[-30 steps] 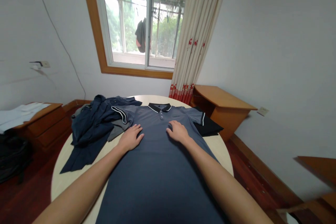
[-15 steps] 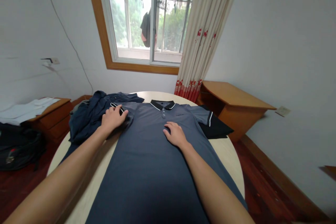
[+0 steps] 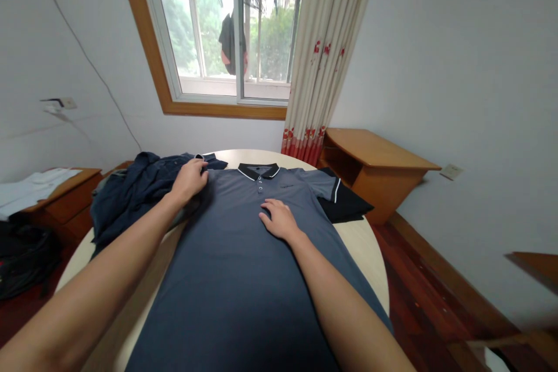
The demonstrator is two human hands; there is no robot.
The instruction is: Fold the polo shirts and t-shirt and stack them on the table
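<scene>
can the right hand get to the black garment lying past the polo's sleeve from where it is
Probably yes. The right hand lies flat and empty on the polo shirt, and the black garment lies on the table to its right, with only the flat sleeve between them.

The left hand (image 3: 188, 179) covers one sleeve of the shirt (image 3: 244, 267); the logo (image 3: 286, 186) just beyond the right hand (image 3: 278, 221) is too small to read.

Two hands (image 3: 189, 179) (image 3: 279, 220), one polo shirt (image 3: 244, 261)
</scene>
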